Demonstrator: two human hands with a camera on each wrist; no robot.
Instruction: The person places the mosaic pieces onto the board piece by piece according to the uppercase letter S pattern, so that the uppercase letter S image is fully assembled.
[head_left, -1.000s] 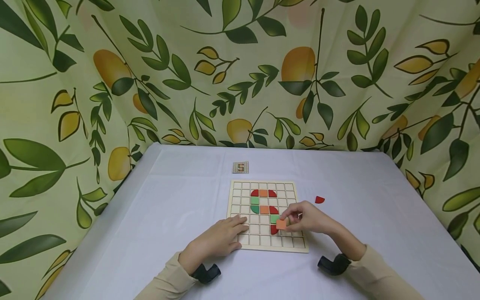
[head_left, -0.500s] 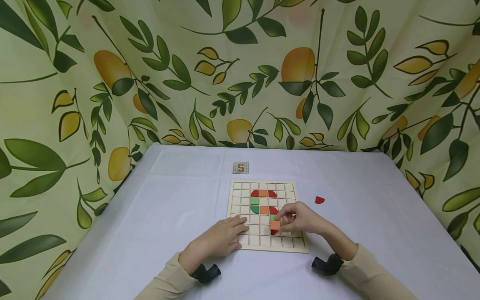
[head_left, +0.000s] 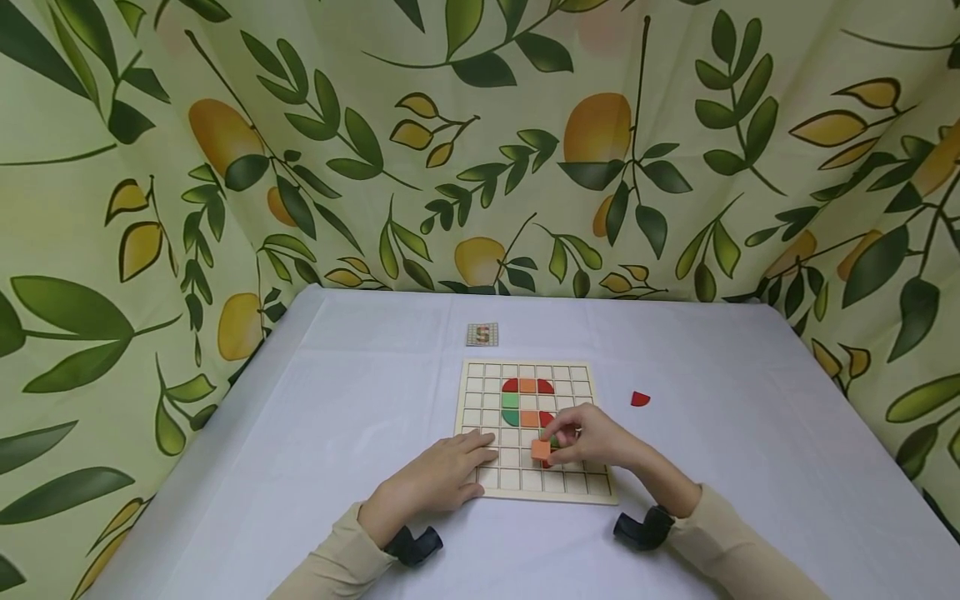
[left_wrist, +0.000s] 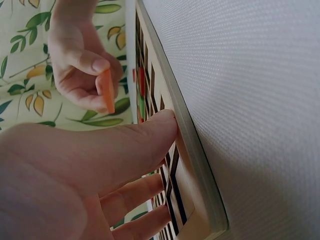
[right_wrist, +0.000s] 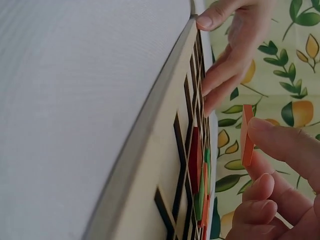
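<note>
My right hand [head_left: 592, 435] pinches an orange square tile [head_left: 541, 450] between thumb and fingers. In the right wrist view that tile [right_wrist: 247, 135] is held above the wooden grid board [head_left: 592, 492], apart from it. My left hand [head_left: 442, 471] lies on the board's left side, fingers straight; the left wrist view has its thumb [left_wrist: 150, 137] pressing on the board's near rim. Red, orange and green tiles form a curving line on the grid. A red quarter-round tile [right_wrist: 194, 160] and a green tile beside it sit partly hidden under the right hand in the head view.
A small pattern card [head_left: 482, 334] lies behind the board. One loose red quarter-round tile [head_left: 640, 399] rests on the white tablecloth [head_left: 360, 375] to the right. A leaf-and-fruit patterned curtain [head_left: 480, 167] hangs behind the table.
The right hand has carried the orange tile leftward over the board, from right of the lower red tile to its left. The left hand has stayed in place.
</note>
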